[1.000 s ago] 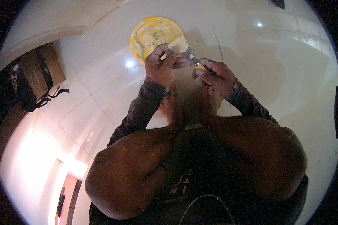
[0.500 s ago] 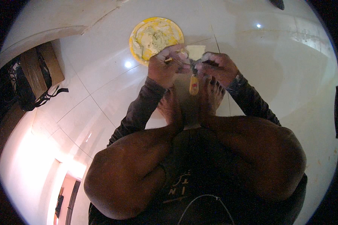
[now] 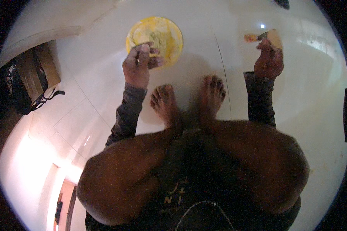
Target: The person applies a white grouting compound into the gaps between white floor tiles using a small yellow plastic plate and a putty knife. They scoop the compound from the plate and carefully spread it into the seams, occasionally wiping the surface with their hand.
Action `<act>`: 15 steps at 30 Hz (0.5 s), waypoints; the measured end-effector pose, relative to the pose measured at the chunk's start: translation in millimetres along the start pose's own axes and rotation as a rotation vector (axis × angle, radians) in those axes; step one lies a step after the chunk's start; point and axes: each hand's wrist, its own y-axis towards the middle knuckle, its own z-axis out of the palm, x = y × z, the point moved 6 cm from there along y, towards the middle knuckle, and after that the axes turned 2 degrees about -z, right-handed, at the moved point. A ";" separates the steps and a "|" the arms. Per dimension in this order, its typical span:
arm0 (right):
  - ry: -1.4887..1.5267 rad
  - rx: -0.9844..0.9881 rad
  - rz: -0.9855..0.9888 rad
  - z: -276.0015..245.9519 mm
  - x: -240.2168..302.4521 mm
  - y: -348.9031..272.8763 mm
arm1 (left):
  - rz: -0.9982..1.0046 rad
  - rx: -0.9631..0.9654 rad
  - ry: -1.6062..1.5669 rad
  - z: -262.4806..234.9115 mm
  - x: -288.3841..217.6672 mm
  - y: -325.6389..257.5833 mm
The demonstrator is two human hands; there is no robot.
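Round yellow plastic plate (image 3: 155,36): on the white tiled floor (image 3: 204,57), ahead of the bare feet (image 3: 189,100). Left hand (image 3: 138,65) over its near rim, fingers curled, contents unclear. Right hand (image 3: 269,57) well apart, fingers pinching a pale wedge-shaped piece (image 3: 274,37) beside an orange-handled knife (image 3: 254,37). Risk: the blade nicking the fingers.
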 end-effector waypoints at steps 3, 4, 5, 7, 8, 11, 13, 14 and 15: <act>0.015 0.060 -0.090 15.4 -21.7 -22.9 | 0.024 0.010 0.003 5.8 1.8 2.8; 0.032 0.097 -0.128 23.8 -30.0 -25.9 | 0.016 0.010 -0.014 6.6 3.2 2.1; -0.005 0.087 -0.285 18.0 -7.0 -14.2 | 0.017 0.007 -0.037 9.4 8.0 8.6; 0.155 -0.012 -0.195 5.8 25.3 0.5 | 0.063 0.027 -0.009 8.6 -5.8 4.2; 0.192 -0.058 -0.138 -9.9 31.4 -0.7 | 0.061 0.069 -0.009 13.3 -6.9 -1.6; 0.081 -0.024 -0.209 15.7 -24.5 -32.0 | 0.004 0.050 -0.045 15.5 0.3 0.5; -0.018 0.086 -0.319 30.7 -14.0 -30.2 | 0.033 0.025 -0.035 6.8 -2.9 5.5; 0.069 0.042 -0.232 17.4 0.6 -5.9 | 0.072 0.039 -0.048 12.9 -7.2 12.9; 0.217 0.034 -0.098 20.2 21.0 -4.9 | 0.084 0.000 -0.001 -0.9 -8.6 -0.8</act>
